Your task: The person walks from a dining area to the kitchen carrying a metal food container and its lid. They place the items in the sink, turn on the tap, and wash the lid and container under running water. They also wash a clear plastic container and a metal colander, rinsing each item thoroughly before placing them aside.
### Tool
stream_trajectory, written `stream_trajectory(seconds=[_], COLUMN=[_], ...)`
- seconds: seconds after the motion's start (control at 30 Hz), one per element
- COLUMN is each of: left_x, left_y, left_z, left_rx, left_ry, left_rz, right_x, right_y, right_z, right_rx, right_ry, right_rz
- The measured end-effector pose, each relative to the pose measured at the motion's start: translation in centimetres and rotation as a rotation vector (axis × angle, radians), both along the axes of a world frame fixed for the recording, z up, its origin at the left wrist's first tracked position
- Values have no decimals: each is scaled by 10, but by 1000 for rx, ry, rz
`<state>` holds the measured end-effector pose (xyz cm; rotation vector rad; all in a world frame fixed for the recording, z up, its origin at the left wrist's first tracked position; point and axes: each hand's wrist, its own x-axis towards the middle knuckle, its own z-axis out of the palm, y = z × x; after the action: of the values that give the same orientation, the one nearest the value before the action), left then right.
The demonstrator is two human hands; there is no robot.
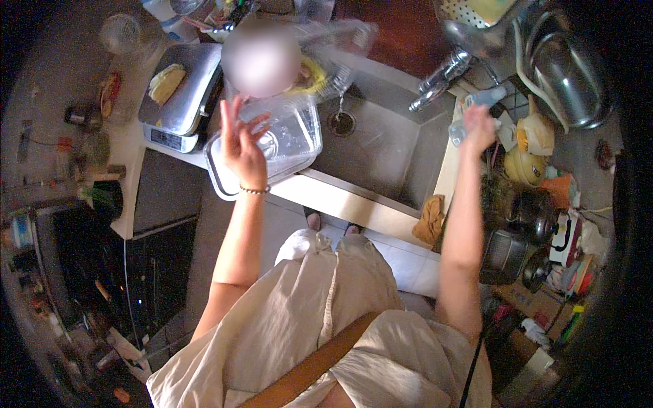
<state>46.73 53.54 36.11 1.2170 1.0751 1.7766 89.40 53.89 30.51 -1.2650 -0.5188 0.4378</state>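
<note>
My left hand (245, 145), with a beaded bracelet at its wrist, is raised with spread fingers over a clear plastic container (288, 127). The container sits at the left edge of a steel sink (377, 148), partly behind that hand. On the sink's right side, my right hand (478, 130) is motion-blurred beside a clear bottle (491, 95); whether its fingers grip anything cannot be made out. A chrome faucet (441, 81) reaches over the basin. Thin water seems to fall near the drain (341, 123). A round blurred patch hides what lies behind the container.
Left of the container stands a kitchen scale (176, 137) bearing a pale, layered food piece (167, 84). A brown cloth (429, 219) drapes over the sink's front right corner. A steel pot (566, 81), a yellow round container (525, 166) and dark cookware (502, 255) crowd the right.
</note>
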Motion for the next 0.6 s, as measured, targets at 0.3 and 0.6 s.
stream_trajectory(seconds=[0.3, 0.6], left_x=[-68, -125], left_y=[-6, -38], left_z=[31, 26], left_rx=[-100, -170], left_ry=[-112, -238], left_rz=[169, 243], right_x=[-347, -351], right_y=[-22, -2], right_z=[-73, -70], right_rx=[-128, -348], right_ry=[-1206, -866], right_rz=[966, 1043])
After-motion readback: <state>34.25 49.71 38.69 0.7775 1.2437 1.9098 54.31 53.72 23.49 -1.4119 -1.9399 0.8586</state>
